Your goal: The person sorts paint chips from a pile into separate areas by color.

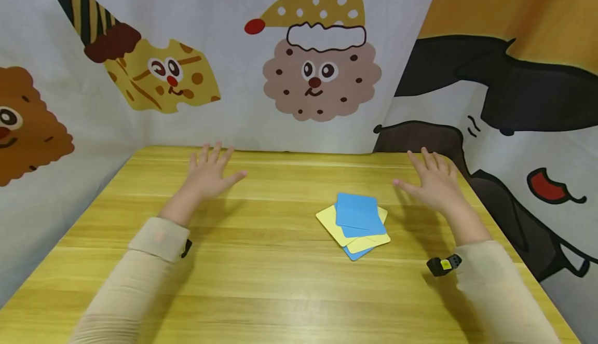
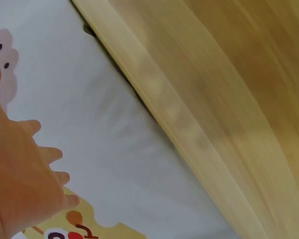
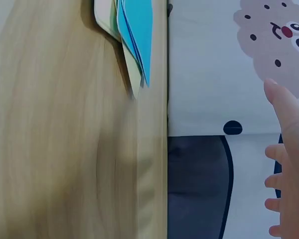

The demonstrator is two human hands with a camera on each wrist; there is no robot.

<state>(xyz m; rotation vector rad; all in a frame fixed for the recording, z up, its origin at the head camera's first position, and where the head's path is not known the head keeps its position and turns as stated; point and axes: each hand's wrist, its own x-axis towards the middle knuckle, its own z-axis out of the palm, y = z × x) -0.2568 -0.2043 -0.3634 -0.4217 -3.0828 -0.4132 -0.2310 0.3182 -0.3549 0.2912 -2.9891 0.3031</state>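
Yellowish, smooth, wood-grained surface (image 1: 261, 281): runs in long pale and darker streaks, with a soft sheen.
Bare left hand (image 1: 207, 178): hovers over the far left part of the surface, with grip spread and thumb angled inward.
Bare right hand (image 1: 434, 180): hovers over the far right part, with grip likewise spread.
Pile of thin, flat, round-cornered blue and yellow cards (image 1: 357, 217): lies on the surface between both hands, nearer the right; overlaps at crossed angles, blue uppermost, yellow beneath, a blue corner peeking out at the near side.
Beige fabric sleeves (image 1: 159, 243): cover both forearms, turned into cuffs.
Small black wrist-worn device (image 1: 444, 265): sits beside the right cuff, marked with a yellow square.
White, softly creased cloth backdrop (image 1: 243, 126): hangs behind, printed with a cartoon cheese wedge (image 1: 163, 82) and a scalloped pinkish cookie (image 1: 322, 87) in a dotted cap.
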